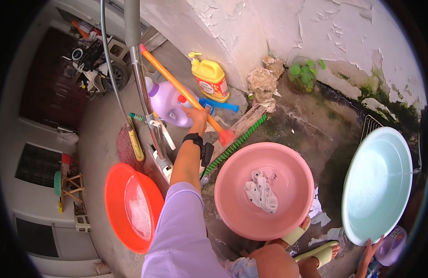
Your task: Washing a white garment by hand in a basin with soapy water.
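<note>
My left hand (198, 117) is closed around the orange handle of a push broom (217, 125) with green bristles. Just beyond that hand is a white bottle with a red cap (182, 100), partly hidden by the handle. At the lower right, my right hand (371, 247) has its fingers on the rim of a light blue plastic basin (356, 208), which holds clear water. Between my arms sits a pink plastic basin (231, 212) containing a wet white cloth with dark spots (260, 193). By my left elbow, an orange-red basin (116, 208) holds foamy water.
A lilac detergent jug (168, 102), a yellow pump bottle (210, 78) and a blue brush handle (222, 105) crowd the wall side. Rocks (264, 81) and a potted plant (301, 74) line the peeling wall. A metal pole (141, 80) rises at left. My slippers (318, 253) stand on wet concrete.
</note>
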The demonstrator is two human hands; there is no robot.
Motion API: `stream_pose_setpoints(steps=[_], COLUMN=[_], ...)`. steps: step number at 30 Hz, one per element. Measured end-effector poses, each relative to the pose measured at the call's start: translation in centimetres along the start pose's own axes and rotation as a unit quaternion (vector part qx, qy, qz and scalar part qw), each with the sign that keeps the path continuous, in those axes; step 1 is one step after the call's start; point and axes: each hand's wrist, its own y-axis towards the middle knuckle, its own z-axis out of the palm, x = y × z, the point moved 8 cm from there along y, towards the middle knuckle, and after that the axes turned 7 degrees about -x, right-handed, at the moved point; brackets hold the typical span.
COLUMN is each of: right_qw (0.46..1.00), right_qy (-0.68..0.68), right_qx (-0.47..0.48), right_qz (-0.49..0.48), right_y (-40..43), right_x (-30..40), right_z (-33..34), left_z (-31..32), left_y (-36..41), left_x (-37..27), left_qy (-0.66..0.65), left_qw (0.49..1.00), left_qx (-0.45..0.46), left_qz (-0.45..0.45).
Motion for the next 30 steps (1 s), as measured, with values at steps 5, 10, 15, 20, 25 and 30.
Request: stream_pose_setpoints(steps=[5,10,15,20,25,30], right_qw=[0.999,0.998,0.999,0.999,0.994,0.995], right_qy=[-0.016,-0.025,0.015,0.006,0.021,0.016], right_qx=[0.031,0.025,0.031,0.034,0.073,0.069], right_qz=[0.036,0.044,0.014,0.037,0.077,0.077], right_y=[0.5,-1.3,0.6,-0.2,-1.2,-2.2], right_x=[-1.5,1.5,-2.0,-0.9,-0.2,1.3], right_z=[0.2,0.4,-0.6,-0.1,0.1,0.4], left_z=[0.4,-0.7,-0.6,0.1,0.3,0.2], left_y=[1.3,-2.6,-3.2,-3.5,-4.9,-6.0], left_x=[1.0,-2.0,0.1,0.6,-0.6,-1.0], left_qy=[0.028,0.087,0.104,0.033,0.006,0.013], left_qw=[0.999,0.996,0.994,0.998,0.998,0.994], left_qx=[0.012,0.013,0.011,0.046,0.059,0.055], left_qz=[0.018,0.005,0.024,0.04,0.032,-0.096])
